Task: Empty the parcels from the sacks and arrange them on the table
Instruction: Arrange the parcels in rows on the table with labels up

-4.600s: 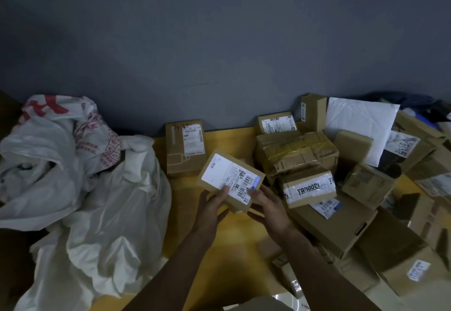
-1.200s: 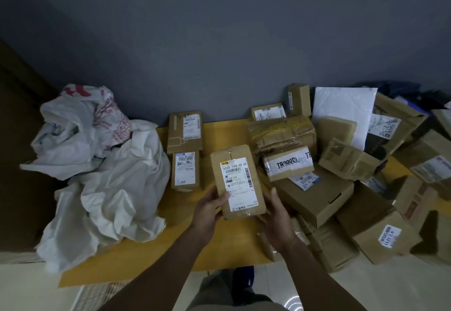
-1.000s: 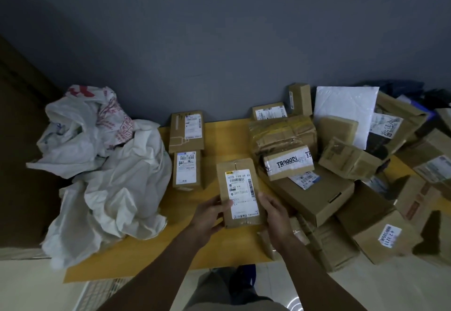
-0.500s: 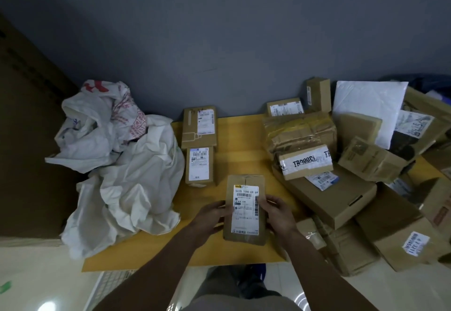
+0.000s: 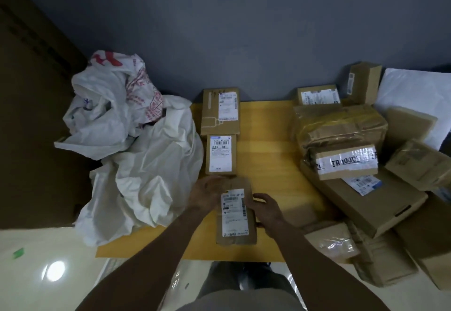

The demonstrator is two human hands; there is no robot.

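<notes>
Parcel [image 5: 235,213] lies lengthwise toward wall [image 5: 244,42], seemingly flat.

Lying open toward 1 o'clock as a bare strip of table [image 5: 266,139]. Being blocked at 12 o'clock by two parcels in a row [image 5: 220,154], at 2 o'clock by the parcel pile [image 5: 341,125], at 10 o'clock by crumpled sacks [image 5: 151,176].

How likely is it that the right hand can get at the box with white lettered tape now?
Probably yes. The taped box lies atop the pile at the right, nothing on it, with bare table between. The right hand must first let go of the parcel it holds.
</notes>
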